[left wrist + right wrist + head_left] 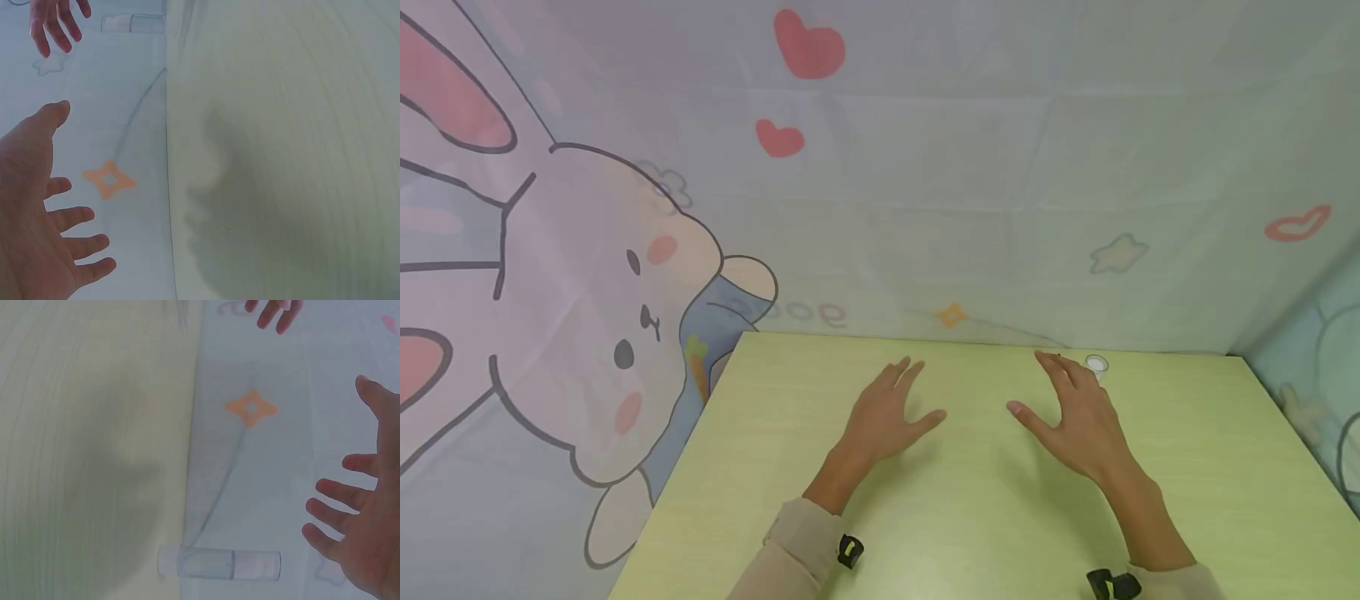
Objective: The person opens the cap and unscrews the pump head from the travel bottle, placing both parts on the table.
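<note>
The clear cylinder (209, 564) stands near the back of the worktop (1217, 467), just beyond the spread right grip (1081, 421); the left grip (882, 417), also spread, is farther away. The head view shows chiefly the cylinder's round top, the right wrist view its long side.

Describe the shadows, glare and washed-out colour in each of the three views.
Head: a pale glare on the tabletop between the forearms, soft shadows near the left hand and right hand; left wrist: a soft-edged shadow with finger shapes on the tabletop, colours washed out; right wrist: a vaguer shadow, similarly pale colours, the clear container low in contrast.
</note>
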Demonstrator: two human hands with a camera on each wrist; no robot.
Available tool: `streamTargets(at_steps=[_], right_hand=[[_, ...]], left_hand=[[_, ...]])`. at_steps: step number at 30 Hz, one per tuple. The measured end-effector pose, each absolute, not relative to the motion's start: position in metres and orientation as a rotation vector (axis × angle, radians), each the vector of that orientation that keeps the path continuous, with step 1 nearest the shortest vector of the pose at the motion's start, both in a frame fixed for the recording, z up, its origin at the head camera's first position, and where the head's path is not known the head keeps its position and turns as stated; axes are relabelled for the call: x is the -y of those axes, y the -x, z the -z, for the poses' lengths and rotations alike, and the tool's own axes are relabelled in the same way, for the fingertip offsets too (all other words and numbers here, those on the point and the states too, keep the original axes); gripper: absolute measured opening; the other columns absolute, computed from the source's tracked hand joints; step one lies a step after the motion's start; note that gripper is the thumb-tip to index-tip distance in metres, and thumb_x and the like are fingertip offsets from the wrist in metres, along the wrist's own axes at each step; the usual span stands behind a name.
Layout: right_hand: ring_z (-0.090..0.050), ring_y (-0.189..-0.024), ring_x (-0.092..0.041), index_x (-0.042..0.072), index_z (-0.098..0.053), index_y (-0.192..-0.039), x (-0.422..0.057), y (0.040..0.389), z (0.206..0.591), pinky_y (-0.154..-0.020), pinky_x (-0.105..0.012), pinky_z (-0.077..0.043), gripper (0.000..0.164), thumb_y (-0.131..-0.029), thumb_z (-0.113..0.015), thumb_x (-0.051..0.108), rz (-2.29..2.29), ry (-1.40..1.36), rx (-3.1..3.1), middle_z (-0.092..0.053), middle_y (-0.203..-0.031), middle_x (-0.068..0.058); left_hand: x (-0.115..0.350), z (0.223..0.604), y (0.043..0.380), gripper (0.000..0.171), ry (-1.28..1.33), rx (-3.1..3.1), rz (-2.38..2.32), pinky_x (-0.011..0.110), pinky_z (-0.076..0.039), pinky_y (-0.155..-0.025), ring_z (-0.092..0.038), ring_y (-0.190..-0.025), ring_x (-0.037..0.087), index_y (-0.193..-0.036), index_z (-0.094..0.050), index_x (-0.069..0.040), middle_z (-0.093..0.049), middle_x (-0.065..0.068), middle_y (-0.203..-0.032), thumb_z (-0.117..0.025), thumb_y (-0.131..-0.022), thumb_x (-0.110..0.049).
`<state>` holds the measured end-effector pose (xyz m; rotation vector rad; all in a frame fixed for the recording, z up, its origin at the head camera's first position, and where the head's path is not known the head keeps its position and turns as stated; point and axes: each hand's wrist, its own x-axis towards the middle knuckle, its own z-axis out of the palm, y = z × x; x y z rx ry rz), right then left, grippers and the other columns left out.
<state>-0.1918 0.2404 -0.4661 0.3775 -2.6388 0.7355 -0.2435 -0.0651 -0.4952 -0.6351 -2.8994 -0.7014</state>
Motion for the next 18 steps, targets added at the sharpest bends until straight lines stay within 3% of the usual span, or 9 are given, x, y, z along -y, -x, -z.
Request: streamTargets(at_steps=[10, 18], right_hand=[[-0.042, -0.141, -0.049, 0.005, -0.044, -0.159, -0.243, 0.192, 0.463, -0.104, -0.074, -0.04, 0.08, -0.098, -0.073, 0.047, -0.756, -0.374, 2.637, -0.046, -0.154, -0.027], [-0.046, -0.138, -0.046, 0.003, -0.048, -0.155, -0.248, 0.193, 0.46, -0.103, -0.071, -0.042, 0.076, -0.098, -0.073, 0.046, -0.775, -0.361, 2.592, -0.05, -0.152, -0.021]], left_hand=[[0.055, 0.494, 0.242, 0.085, 0.578, 2.874, 0.745, 0.056, -0.038, -0.121, -0.035, -0.155, 0.036, -0.165, -0.036, -0.018, -0.035, 0.008, -0.17, -0.057, -0.1, -0.069], [0.043, 0.495, 0.238, 0.079, 0.491, 2.845, 0.884, 0.055, -0.041, -0.118, -0.04, -0.152, 0.033, -0.163, -0.041, -0.017, -0.042, 0.009, -0.166, -0.06, -0.101, -0.064]])
